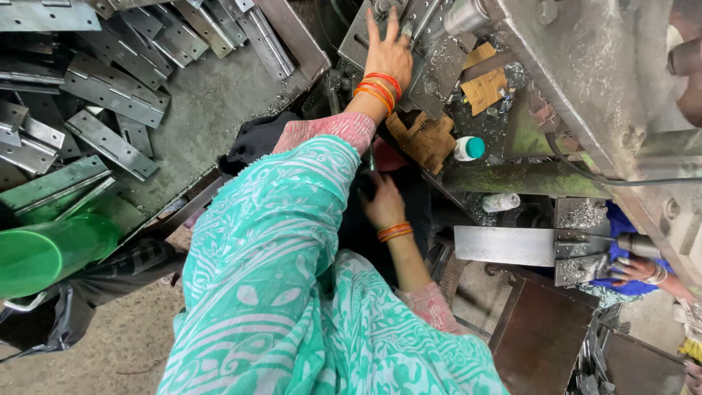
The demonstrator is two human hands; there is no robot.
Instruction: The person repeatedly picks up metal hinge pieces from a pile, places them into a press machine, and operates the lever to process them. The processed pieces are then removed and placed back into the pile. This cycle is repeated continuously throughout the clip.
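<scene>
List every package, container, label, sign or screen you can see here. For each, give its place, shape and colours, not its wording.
Small white bottle with teal cap: lying on the machine bed right of the brown cardboard, round.
Clear plastic bottle: lying below the green bar, pale, wording too small to tell.
Green plastic tub: far left edge, round, bright green.
Brown cardboard pieces: under the machine, flat, torn.
No signs or screens show.

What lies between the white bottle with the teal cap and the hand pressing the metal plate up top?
In the head view, torn brown cardboard lies between the bottle and the left hand on the plate.
</scene>
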